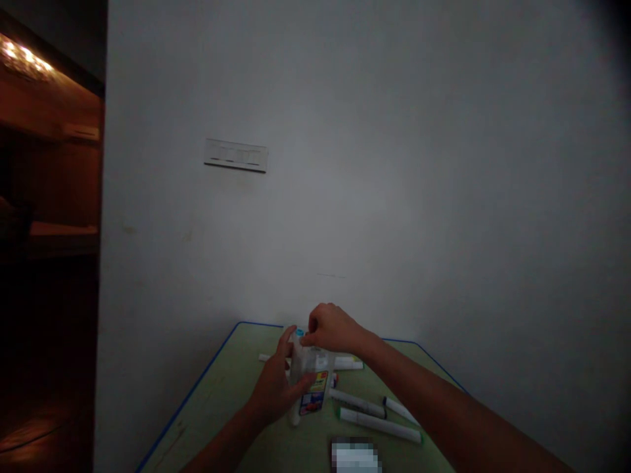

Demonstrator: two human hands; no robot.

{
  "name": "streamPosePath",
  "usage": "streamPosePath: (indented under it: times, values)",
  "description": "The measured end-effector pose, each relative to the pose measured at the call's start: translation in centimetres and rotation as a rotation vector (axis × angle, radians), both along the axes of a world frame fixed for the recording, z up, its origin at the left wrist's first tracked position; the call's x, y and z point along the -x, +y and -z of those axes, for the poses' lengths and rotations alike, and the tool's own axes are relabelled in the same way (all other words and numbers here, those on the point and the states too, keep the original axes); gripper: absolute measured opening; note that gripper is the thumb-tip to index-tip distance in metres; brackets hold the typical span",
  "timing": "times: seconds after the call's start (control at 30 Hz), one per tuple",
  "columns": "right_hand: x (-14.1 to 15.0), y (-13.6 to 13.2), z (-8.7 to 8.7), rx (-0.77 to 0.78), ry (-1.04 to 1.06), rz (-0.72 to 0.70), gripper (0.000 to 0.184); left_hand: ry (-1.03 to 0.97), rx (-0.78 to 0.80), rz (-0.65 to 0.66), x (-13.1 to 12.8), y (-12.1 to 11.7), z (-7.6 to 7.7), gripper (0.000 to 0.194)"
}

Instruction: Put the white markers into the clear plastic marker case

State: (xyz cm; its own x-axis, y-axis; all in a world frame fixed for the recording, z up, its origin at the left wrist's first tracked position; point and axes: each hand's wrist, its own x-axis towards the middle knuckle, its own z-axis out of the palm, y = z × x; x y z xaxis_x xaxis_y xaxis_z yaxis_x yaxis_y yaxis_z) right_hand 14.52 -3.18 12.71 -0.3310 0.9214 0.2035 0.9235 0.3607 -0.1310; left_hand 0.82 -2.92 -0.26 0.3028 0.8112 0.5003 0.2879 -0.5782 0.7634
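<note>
My left hand (275,384) is wrapped round a clear plastic case (323,360) with a yellow, red and blue label, held upright above the table. A white marker with a light blue end (299,333) stands along the left side of the case; whether it is inside or against the outside, I cannot tell. At the top of the case is my right hand (334,326), its fingers curled and pinched together and the thumb beside the marker's blue end. What the right fingertips grip is hidden.
On the green table (211,407) with blue edging lie several white markers, among them a green-ended marker (379,426) and a dark-ended marker (357,402). A pixelated pale object (355,456) is at the near edge. Behind stands a wall (369,164) with a switch panel (236,156).
</note>
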Motion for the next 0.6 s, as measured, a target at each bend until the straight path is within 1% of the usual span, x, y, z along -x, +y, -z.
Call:
streamPosePath:
  times: [0.1, 0.2, 0.27, 0.3, 0.37, 0.47, 0.6]
  values:
    - [-0.15, 0.29, 0.29, 0.062, 0.104, -0.05, 0.012, -0.007, -0.001, 0.002, -0.05, 0.15, 0.21, 0.082]
    - [-0.36, 0.57, 0.68, 0.054, 0.186, -0.074, 0.017, -0.013, 0.004, -0.004, -0.03, 0.2, 0.23, 0.082]
    - [-0.38, 0.67, 0.85, 0.076, 0.205, -0.068, 0.022, -0.013, 0.009, -0.006, 0.03, 0.19, 0.16, 0.082]
    - [-0.33, 0.68, 0.88, 0.096, 0.199, -0.068, 0.021, -0.012, 0.007, -0.004, 0.07, 0.18, 0.12, 0.083]
    - [-0.17, 0.64, 0.89, 0.113, 0.164, -0.087, 0.013, -0.009, 0.002, -0.001, 0.13, 0.17, 0.09, 0.082]
    - [0.01, 0.56, 0.86, 0.052, 0.125, -0.104, 0.007, -0.012, -0.002, 0.005, 0.13, 0.21, 0.13, 0.083]
    - [-0.03, 0.6, 1.0, -0.003, 0.22, -0.093, 0.009, -0.03, 0.007, 0.006, 0.04, 0.21, 0.25, 0.082]
